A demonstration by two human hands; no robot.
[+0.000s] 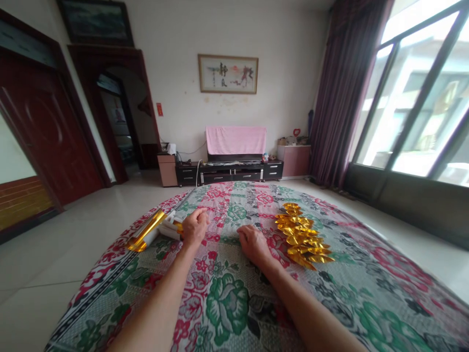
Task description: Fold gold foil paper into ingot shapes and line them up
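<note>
My left hand [195,227] rests on the flowered cloth [227,303] with its fingers curled into a loose fist, nothing showing in them. Just left of it lies a whitish bundle [169,229] with a bit of gold at its near end, partly hidden by the hand. Beyond that is a rolled gold foil sheet [148,232] with a pale underside. My right hand [254,242] is also closed on the cloth, knuckles up and apart from the left. To its right stands a row of folded gold foil pieces [300,233], nested in one another.
The cloth covers a rounded table whose edge curves away on both sides. Past it stand a low black cabinet [230,173], a pink cloth [236,140] draped over a screen-like shape, and a side cabinet [296,161]. Windows [421,107] and a purple curtain [344,88] are at right.
</note>
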